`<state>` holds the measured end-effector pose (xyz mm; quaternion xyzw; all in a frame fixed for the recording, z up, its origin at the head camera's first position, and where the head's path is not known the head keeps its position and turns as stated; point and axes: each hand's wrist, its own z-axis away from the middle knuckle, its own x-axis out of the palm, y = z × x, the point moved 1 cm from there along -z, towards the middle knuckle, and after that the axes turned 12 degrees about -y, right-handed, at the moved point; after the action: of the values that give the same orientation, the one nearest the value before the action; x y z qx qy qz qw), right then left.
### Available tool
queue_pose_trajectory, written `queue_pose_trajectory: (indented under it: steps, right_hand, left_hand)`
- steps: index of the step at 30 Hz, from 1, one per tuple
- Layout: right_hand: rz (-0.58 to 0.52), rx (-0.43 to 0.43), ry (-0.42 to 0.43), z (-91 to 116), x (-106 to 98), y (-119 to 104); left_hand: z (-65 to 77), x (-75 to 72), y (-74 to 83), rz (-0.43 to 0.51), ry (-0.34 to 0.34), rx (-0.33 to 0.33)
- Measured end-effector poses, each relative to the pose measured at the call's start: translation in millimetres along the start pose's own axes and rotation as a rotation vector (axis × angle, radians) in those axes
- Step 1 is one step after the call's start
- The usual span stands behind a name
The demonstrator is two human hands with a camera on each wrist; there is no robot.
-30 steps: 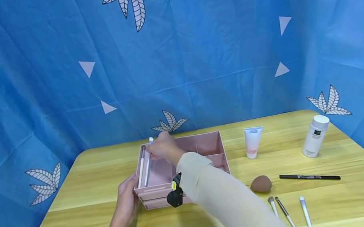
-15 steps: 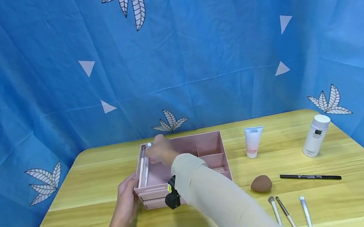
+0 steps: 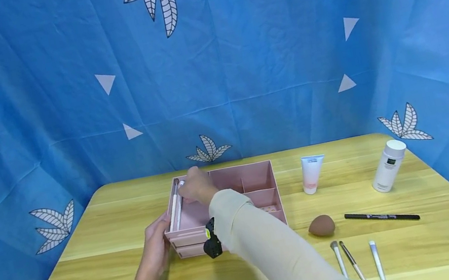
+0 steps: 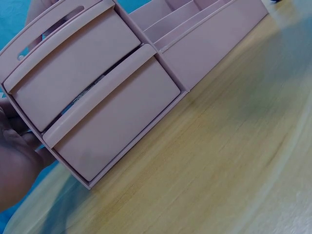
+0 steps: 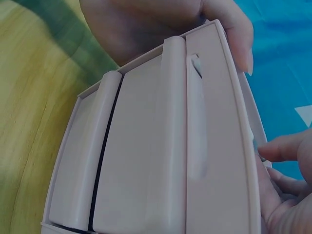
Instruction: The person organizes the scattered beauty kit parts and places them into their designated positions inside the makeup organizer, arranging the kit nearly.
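A pink makeup organizer [image 3: 190, 240] with two front drawers stands on the table. My left hand [image 3: 155, 246] grips its left side, the thumb [image 5: 239, 41] hooked over the rim in the right wrist view. My right hand [image 3: 196, 185] reaches into the large left compartment, its fingers at the upper end of a white-handled makeup brush [image 3: 179, 213]. That brush lies lengthwise in the compartment, next to another makeup brush [image 3: 173, 213] along the left wall. In the right wrist view the right fingers [image 5: 285, 146] are partly hidden behind the organizer's front wall.
Right of the organizer are a squeeze tube [image 3: 313, 174], a white bottle [image 3: 389, 166], a brown makeup sponge [image 3: 321, 226] and a black pencil [image 3: 381, 217]. Three more brushes lie near the front edge, one with a pale tip [image 3: 378, 263]. A blue patterned cloth [image 3: 237, 57] hangs behind the table.
My right hand has lowered the makeup brush into the organizer and shifted slightly left; the brush end that stuck up above the back rim is now inside. The left hand has stayed put.
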<state>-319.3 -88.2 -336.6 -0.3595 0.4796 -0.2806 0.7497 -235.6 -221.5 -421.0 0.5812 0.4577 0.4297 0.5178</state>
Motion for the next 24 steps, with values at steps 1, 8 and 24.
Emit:
queue_pose_trajectory:
  steps: [1,8,24]
  right_hand:
    - [0.004,-0.002,0.002,1,0,0]
    - [0.040,-0.010,0.016,5,-2,0]
    - [0.022,-0.101,-0.010,18,-26,3]
  left_hand:
    - [-0.3,0.0,0.0,-0.004,0.000,-0.003]
    - [-0.1,0.8,0.3,-0.010,0.005,-0.009]
    - [0.2,4.3,3.8,0.012,-0.002,-0.018]
